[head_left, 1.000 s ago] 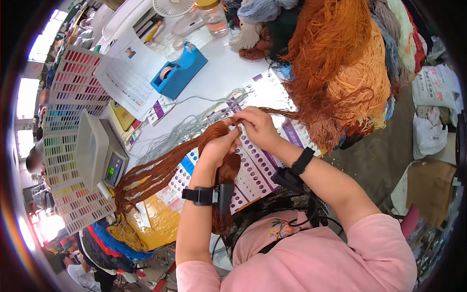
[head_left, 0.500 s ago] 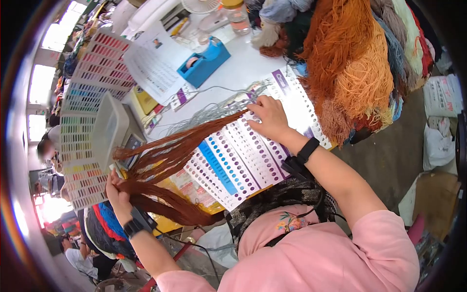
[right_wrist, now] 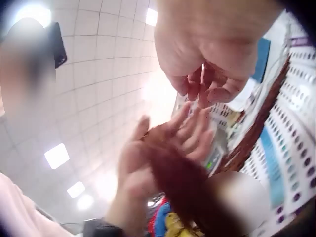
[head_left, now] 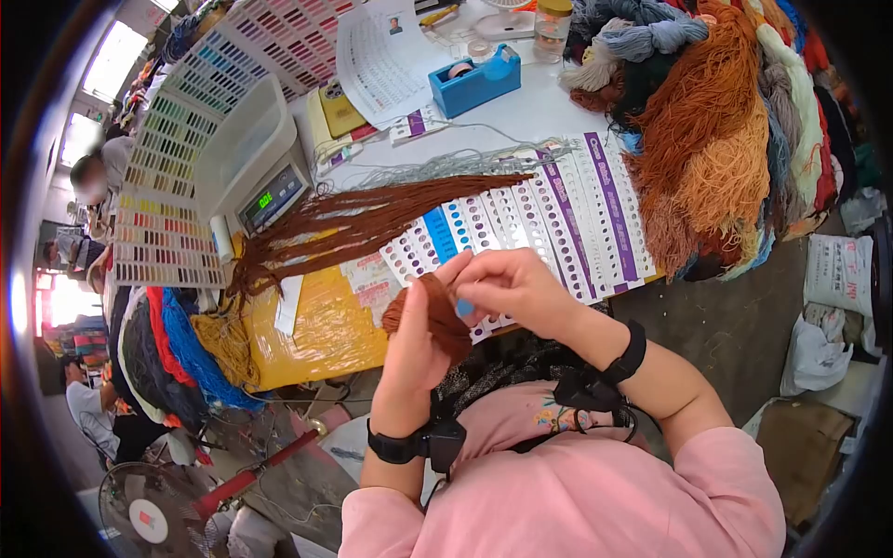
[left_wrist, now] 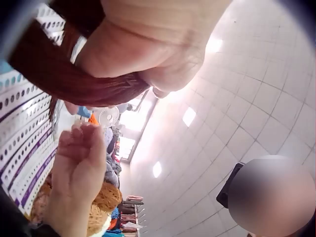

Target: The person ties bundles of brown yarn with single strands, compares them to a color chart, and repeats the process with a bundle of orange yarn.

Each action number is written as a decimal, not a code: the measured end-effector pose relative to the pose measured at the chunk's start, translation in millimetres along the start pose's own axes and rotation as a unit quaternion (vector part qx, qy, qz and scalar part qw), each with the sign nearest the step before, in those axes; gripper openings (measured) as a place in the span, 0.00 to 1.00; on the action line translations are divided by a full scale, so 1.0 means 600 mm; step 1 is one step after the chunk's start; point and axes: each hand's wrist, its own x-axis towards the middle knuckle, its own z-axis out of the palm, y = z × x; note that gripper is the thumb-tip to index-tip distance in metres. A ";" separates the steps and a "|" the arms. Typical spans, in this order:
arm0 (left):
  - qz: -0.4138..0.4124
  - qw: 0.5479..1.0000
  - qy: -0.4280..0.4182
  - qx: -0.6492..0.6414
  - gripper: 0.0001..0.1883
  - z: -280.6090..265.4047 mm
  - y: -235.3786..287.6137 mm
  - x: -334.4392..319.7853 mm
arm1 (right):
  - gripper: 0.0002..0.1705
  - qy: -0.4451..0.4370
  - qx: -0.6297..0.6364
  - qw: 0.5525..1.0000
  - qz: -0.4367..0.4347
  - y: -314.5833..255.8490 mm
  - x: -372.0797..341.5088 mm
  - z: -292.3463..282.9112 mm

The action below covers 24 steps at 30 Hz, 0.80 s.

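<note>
A brown yarn bundle (head_left: 437, 316) lies across the palm of my left hand (head_left: 414, 358), between the thumb and fingers. The right wrist view shows that left hand (right_wrist: 163, 153) with its fingers nearly straight and its thumb standing apart, the yarn blurred in front. My right hand (head_left: 526, 293) is close to the left fingertips, its own fingers bent inward; no thing shows between them, though a thin strand could be hidden. Longer brown strands (head_left: 372, 219) are spread on the table over the purple-and-white colour cards (head_left: 567, 219).
A scale (head_left: 272, 197) with a tray stands at the left beside colour charts (head_left: 172, 186). Behind are a blue tape dispenser (head_left: 474, 84) and a jar (head_left: 552, 33). Yarn heaps (head_left: 712, 112) fill the right side; a yellow package (head_left: 312, 339) lies at the front edge.
My left hand has come back from the far left to the front middle with folded yarn. My right hand has left the strands' end and moved down beside it.
</note>
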 end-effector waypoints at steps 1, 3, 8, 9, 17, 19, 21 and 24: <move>-0.004 1.000 -0.015 0.017 0.29 0.005 0.001 -0.005 | 0.05 -0.029 0.045 0.996 0.066 -0.006 -0.004 0.015; 0.007 1.000 -0.014 0.009 0.30 0.005 0.002 -0.016 | 0.05 -0.035 0.056 0.996 0.062 0.005 -0.003 0.021; 0.059 0.993 0.087 0.044 0.19 -0.006 -0.003 -0.041 | 0.04 -0.017 0.114 0.991 0.066 0.006 -0.014 0.028; 0.086 0.983 0.115 0.114 0.16 -0.007 -0.011 -0.042 | 0.04 -0.012 0.117 0.991 0.067 0.005 -0.018 0.030; 0.062 0.995 0.027 -0.069 0.16 -0.017 -0.007 -0.046 | 0.05 -0.063 0.201 0.973 0.091 0.001 -0.030 0.029; 0.065 0.993 0.047 -0.083 0.16 -0.016 -0.010 -0.048 | 0.05 -0.075 0.201 0.972 0.098 0.003 -0.030 0.027; 0.069 0.991 0.066 -0.097 0.16 -0.015 -0.012 -0.049 | 0.05 -0.078 0.196 0.972 0.102 0.002 -0.031 0.027; 0.068 0.993 0.029 -0.093 0.15 -0.032 -0.018 -0.047 | 0.05 -0.063 0.175 0.977 0.100 -0.002 -0.034 0.030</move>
